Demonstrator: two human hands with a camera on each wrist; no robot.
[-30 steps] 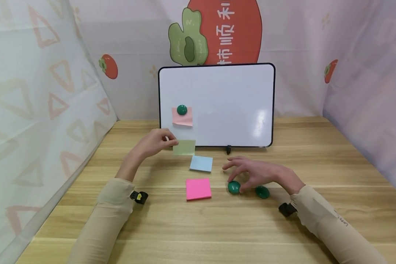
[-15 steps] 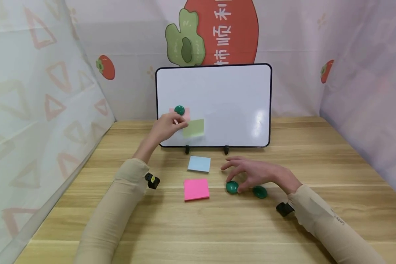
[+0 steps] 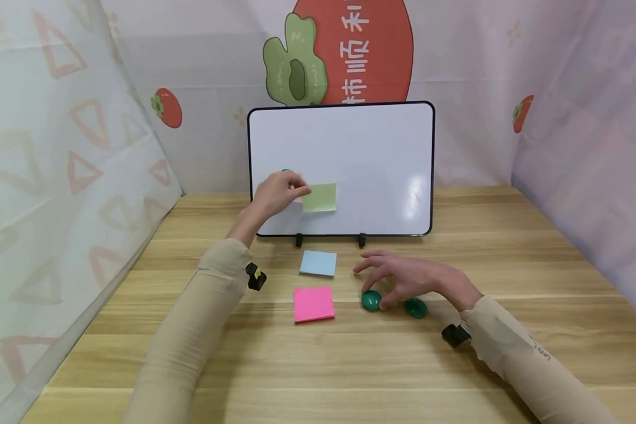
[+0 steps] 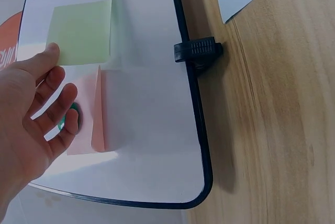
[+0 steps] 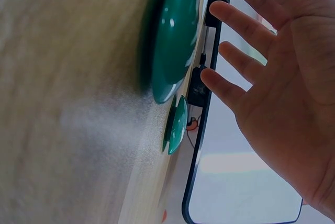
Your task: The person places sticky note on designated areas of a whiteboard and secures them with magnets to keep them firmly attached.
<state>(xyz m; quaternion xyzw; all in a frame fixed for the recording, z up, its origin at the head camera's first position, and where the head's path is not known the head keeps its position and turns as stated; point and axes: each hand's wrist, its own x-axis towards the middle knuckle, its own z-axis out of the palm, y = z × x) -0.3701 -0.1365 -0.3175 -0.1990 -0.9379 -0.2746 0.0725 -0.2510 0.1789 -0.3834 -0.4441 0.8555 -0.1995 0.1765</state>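
A: Left hand [image 3: 280, 191], what is in it?

B: A light green sticky note [image 3: 321, 198], pinched at its upper left corner; the remaining fingers are curved and spaced apart. The note hangs before the lower left part of the whiteboard [image 3: 371, 153]. Cannot tell whether it touches the surface.

A: Anything beside it?

B: A pale pink note [image 4: 86, 143] on the whiteboard, towards its left edge, pinned by a round green magnet [image 4: 75, 115] that the hand partly covers. The pink note's lower edge curls outward.

A: And the right hand [image 3: 408, 277]?

B: Low over the worktop [image 3: 350, 365]. Thumb and index finger sit narrow, on either side of a domed magnet [image 3: 371, 300] resting on the wood; the other fingers spread towards the whiteboard. A second domed magnet [image 3: 416, 307] lies just beside the hand, and the right wrist view picks up a third domed magnet [image 5: 179, 125].

A: Paper on the worktop?

B: A light blue sticky pad [image 3: 318, 263] near the whiteboard's lower edge; a hot pink sticky pad [image 3: 314, 304] farther from that edge, left of the magnets.

A: Board support?

B: Black clips [image 4: 198, 50] along the lower edge, standing towards the worktop's far edge.
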